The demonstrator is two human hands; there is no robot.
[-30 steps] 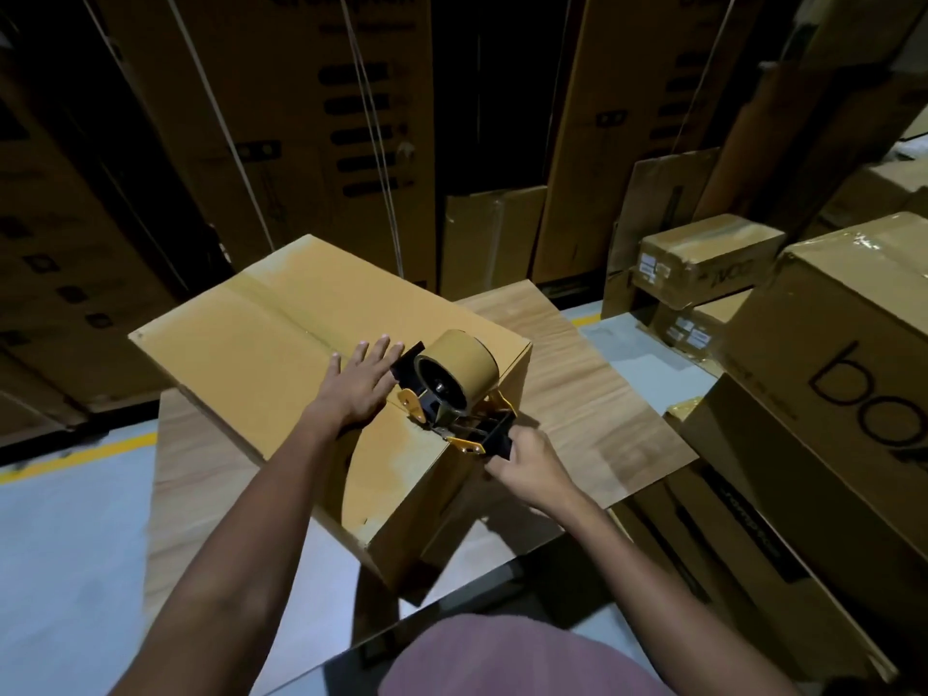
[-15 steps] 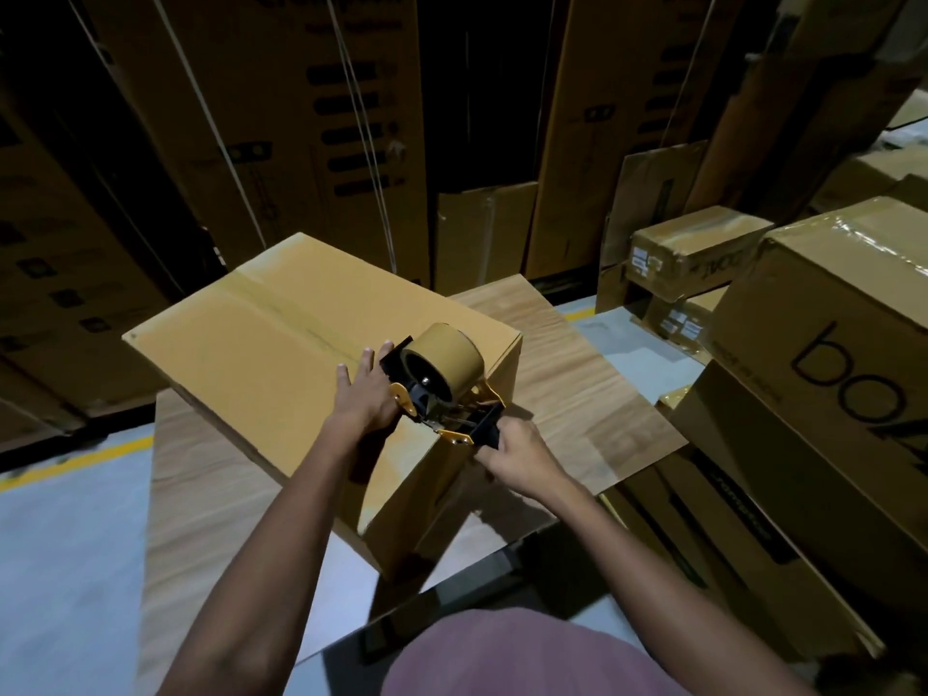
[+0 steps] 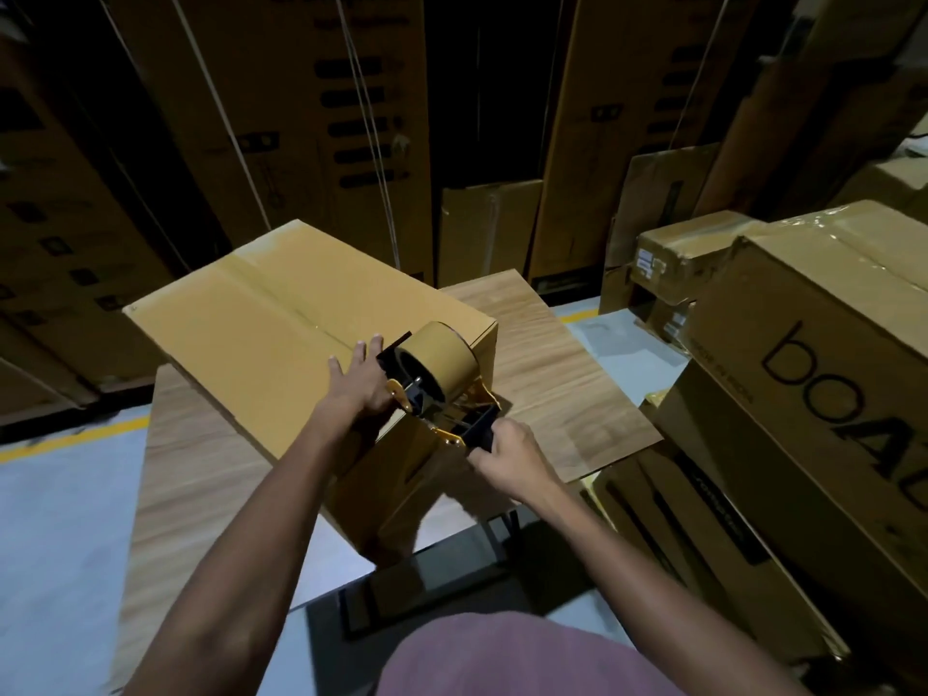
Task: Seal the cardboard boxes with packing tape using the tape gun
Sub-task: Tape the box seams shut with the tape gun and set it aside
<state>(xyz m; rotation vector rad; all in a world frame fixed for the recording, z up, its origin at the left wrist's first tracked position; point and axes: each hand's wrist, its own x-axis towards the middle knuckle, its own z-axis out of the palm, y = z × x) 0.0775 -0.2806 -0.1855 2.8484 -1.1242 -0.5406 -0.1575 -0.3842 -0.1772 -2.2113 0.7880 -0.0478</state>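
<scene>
Careful: with your left hand (image 3: 360,381) flat on the box (image 3: 281,334) on the table (image 3: 552,384) and your right hand (image 3: 507,452) gripping the tape gun (image 3: 434,384) at its near edge, a skewed pull could wrinkle tape.

Tape gun (image 3: 442,389): its front end, where tape meets the box (image 3: 281,334), is hidden behind the roll and the left hand (image 3: 359,379). Handle concealed inside the right hand (image 3: 507,452). Near lower corner of the box covered by the left forearm. Table (image 3: 562,389): near edge masked by both arms; legs mostly out of sight. Printed carton (image 3: 823,394) at right cut by the frame edge, lettering incomplete. Labels on the small carton (image 3: 688,253) too small to read. Tall cartons behind cropped at top, print dim
</scene>
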